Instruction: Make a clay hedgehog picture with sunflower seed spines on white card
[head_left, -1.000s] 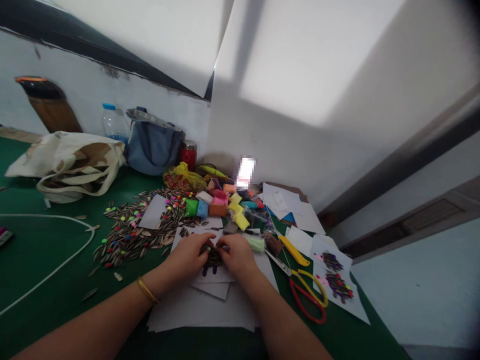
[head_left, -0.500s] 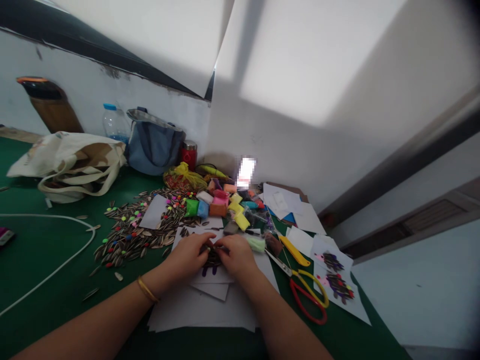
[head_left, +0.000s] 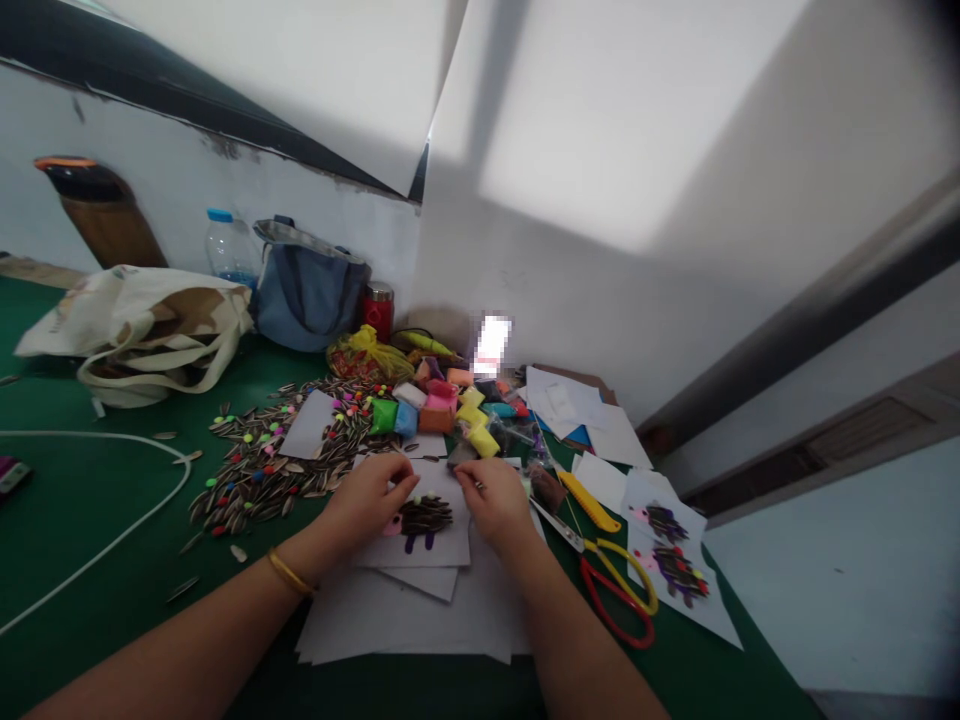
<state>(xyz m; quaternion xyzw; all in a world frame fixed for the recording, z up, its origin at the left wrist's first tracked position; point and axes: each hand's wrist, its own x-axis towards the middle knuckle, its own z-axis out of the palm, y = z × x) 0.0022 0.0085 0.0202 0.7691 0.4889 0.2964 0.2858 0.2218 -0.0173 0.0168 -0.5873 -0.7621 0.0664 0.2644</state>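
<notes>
A hedgehog picture [head_left: 424,514] lies on white paper in front of me, with a pink face, purple legs and a body of striped sunflower seeds with a few pale beads on top. My left hand [head_left: 375,500] rests at the picture's left side, thumb and curled fingers slightly apart, with nothing visible between them. On the other side, my right hand [head_left: 491,500] hovers near the paper's edge with thumb and forefinger pinched together. Anything in that pinch is too small to make out. Several loose sheets [head_left: 412,625] are stacked underneath.
Sunflower seeds mixed with coloured beads [head_left: 262,470] spread at left. Clay packets [head_left: 435,418] lie behind the picture. Scissors [head_left: 615,590], a yellow cutter [head_left: 591,502] and finished hedgehog pictures [head_left: 675,570] are at right. Bags [head_left: 307,290] and a white cable [head_left: 150,520] lie farther left.
My hands were together over the hedgehog's seed body. They have now parted, left hand to the left and right hand to the right, uncovering the picture.
</notes>
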